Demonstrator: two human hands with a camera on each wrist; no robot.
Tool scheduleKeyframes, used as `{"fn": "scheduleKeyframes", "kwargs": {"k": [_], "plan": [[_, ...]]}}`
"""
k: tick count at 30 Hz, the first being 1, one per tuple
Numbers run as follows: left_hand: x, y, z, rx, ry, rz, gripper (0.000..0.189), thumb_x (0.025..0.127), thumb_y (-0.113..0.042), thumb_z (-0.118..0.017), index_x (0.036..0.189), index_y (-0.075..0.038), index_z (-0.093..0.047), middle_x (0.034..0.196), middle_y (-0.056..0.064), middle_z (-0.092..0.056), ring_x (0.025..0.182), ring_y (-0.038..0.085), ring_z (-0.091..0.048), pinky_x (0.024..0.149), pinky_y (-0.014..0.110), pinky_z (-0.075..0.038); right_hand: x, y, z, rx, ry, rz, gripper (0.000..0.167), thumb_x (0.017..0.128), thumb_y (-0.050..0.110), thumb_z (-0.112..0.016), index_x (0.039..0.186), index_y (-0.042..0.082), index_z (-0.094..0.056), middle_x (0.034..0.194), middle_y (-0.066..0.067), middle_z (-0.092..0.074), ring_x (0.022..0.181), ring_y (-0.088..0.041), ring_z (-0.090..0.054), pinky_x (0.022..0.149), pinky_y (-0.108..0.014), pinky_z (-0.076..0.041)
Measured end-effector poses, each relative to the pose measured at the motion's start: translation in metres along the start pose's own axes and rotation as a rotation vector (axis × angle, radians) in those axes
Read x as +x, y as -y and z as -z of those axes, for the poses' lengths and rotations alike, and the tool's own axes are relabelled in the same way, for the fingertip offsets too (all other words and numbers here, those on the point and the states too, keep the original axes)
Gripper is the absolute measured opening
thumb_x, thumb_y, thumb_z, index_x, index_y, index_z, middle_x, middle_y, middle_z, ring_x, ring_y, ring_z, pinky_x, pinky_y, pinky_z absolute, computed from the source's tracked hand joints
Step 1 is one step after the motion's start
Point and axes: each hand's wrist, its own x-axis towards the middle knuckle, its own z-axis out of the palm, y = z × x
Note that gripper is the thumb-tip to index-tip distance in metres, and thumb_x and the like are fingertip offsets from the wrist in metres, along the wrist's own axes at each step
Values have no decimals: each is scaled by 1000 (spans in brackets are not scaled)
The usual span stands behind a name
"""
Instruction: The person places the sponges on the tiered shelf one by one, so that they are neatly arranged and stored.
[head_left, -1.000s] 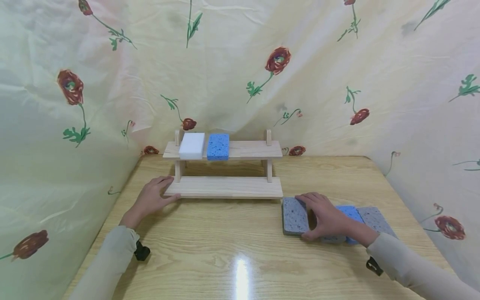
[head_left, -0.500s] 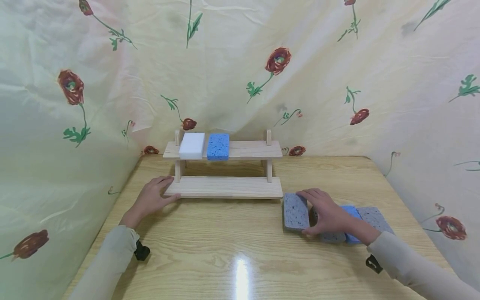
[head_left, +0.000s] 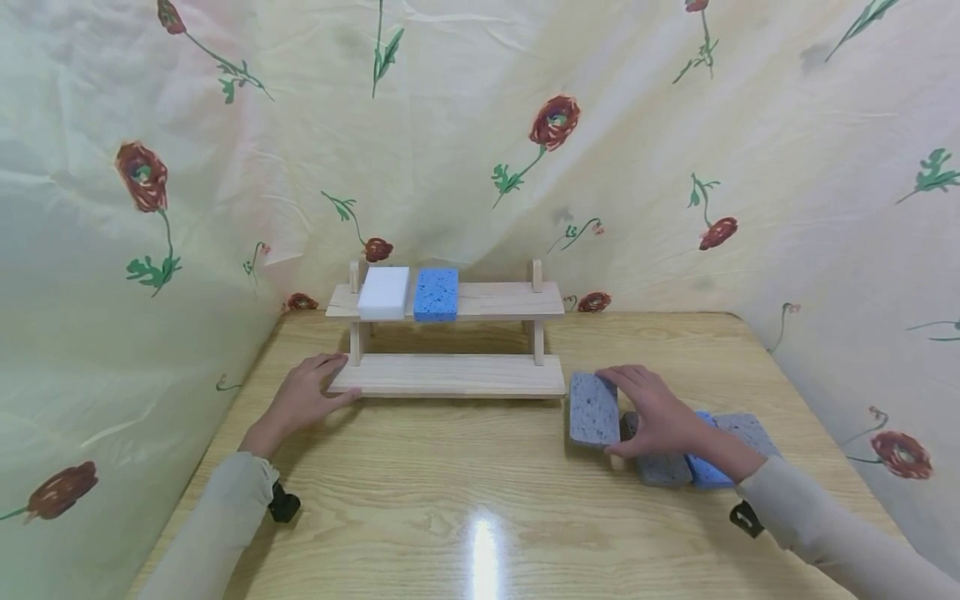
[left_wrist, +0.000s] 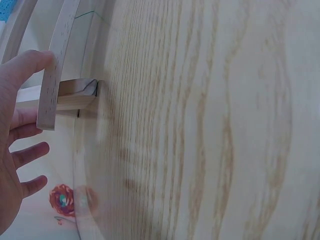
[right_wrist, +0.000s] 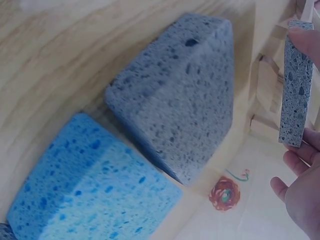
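In the head view my right hand (head_left: 652,417) pinches a grey speckled sponge (head_left: 592,408) by its far and near ends, thumb at the near one. The right wrist view shows this sponge (right_wrist: 297,85) edge-on, raised off the table between thumb and fingers. It is just right of the two-tier wooden shelf (head_left: 450,377). My left hand (head_left: 303,396) grips the left end of the shelf's lower board, thumb at the front edge and fingers behind. Up close, the left wrist view has thumb and fingers around that board (left_wrist: 54,65).
On the upper tier lie a white sponge (head_left: 385,292) and a blue sponge (head_left: 437,293), side by side. Right of the shelf, another grey sponge (head_left: 664,469), a blue sponge (head_left: 711,471) and a further grey sponge (head_left: 750,433) lie in a row, partly behind my right arm.
My right hand has lifted the grey sponge and carried it away from me, uncovering more of the grey sponge below it. The left hand keeps its hold on the shelf.
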Motion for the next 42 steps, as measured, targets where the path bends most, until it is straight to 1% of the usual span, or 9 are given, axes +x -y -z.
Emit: {"fn": "scheduleKeyframes", "kwargs": {"k": [5,10,21,27,33,42], "plan": [[1,2,-1,0,6,11,77,89,-48,-75,144,1,-55,149,24,-53,138,46,-46,114,64,-38,3,0,5,2,-20,8,116,57,46,-98,150,2,-44,143,-16,-55,132,-37,-47,104,-66,-40],[1,2,-2,-4,3,9,76,89,-48,-75,144,0,-55,149,23,-53,138,46,-46,114,65,-38,5,2,7,9,-39,12,115,57,43,-99,149,0,-45,142,-18,-55,130,-37,-47,102,-66,-41],[1,3,-3,-12,-4,9,77,88,-49,-76,144,0,-55,149,23,-53,138,46,-47,114,65,-38,9,3,7,33,-25,-12,116,59,46,-97,151,3,-43,145,-17,-53,133,-36,-46,106,-66,-39],[0,3,-3,-14,-8,1,77,88,-49,-75,144,-1,-55,149,22,-53,138,46,-47,113,65,-39,13,7,10,41,-19,-17,116,60,47,-96,153,4,-41,146,-17,-52,134,-36,-45,106,-65,-39],[0,3,-3,-7,-22,-17,76,88,-48,-76,144,0,-56,146,21,-55,136,45,-50,111,64,-40,19,8,12,35,-36,10,114,60,43,-97,152,2,-42,145,-17,-52,132,-35,-46,104,-64,-40],[0,1,-3,-3,-31,-25,75,87,-46,-77,143,1,-57,145,22,-57,135,45,-50,111,64,-41,25,10,14,42,-49,8,116,59,42,-98,152,3,-42,146,-17,-52,133,-36,-45,105,-64,-39]]}}
